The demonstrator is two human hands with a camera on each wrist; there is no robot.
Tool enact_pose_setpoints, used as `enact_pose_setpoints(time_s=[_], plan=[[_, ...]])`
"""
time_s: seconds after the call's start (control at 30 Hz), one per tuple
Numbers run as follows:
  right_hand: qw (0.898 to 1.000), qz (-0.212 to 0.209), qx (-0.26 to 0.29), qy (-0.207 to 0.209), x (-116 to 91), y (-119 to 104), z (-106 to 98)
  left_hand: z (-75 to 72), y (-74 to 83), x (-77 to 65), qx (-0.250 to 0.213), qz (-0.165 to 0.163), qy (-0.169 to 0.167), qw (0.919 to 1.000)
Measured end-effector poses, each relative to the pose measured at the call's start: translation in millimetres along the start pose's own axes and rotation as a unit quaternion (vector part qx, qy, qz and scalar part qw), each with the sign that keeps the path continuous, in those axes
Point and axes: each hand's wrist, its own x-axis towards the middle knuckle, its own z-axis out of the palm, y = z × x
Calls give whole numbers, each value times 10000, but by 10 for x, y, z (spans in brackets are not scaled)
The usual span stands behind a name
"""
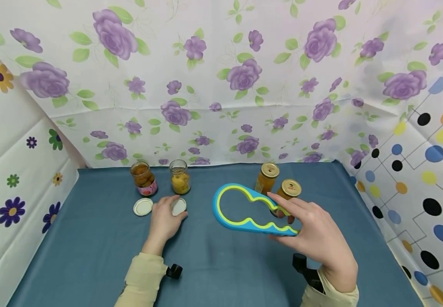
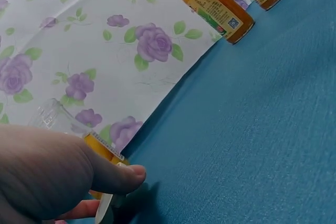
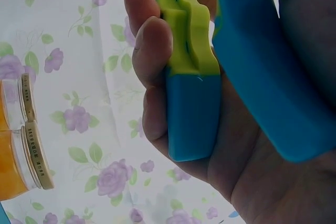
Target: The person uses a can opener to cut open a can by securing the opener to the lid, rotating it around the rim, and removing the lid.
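Note:
My left hand [image 1: 165, 219] pinches a white jar lid [image 1: 179, 207] between thumb and fingers, close over the cloth. In the left wrist view the lid [image 2: 105, 209] is seen nearly edge-on under the thumb. Just behind it stands a lidless glass jar of yellow fruit [image 1: 180, 181]. My right hand [image 1: 317, 230] grips the two handles of a blue and lime-green jar opener [image 1: 221, 215], its wide loop pointing left. Fingers curl round one handle [image 3: 193, 116], while the other lies against the thumb side.
An open jar of brown contents [image 1: 143, 179] with a pink label stands at the back left. Before it lies another white lid [image 1: 143, 207]. Two gold-lidded jars, one farther back [image 1: 267, 177] and one nearer [image 1: 290, 188], stand beyond the right hand. Floral sheeting [image 1: 214, 136] borders the blue cloth [image 1: 91, 238].

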Motion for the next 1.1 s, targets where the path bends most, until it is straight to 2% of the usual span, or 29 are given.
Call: enact_pose_setpoints(time_s=[0.23,0.5,0.83,1.1], plan=[[10000,-17,9,-5,-1,4,3,29,-14,18,9,51,192,9998],[9999,-35,10,-104,16,-7,23,103,7,30,-73,169,49,9998],[9998,-56,-103,-179,52,-26,21,111,23,18,-296,-111,139,9994],[9997,-45,-59,-212,39,-21,29,119,24,5,-257,-99,111,9996]])
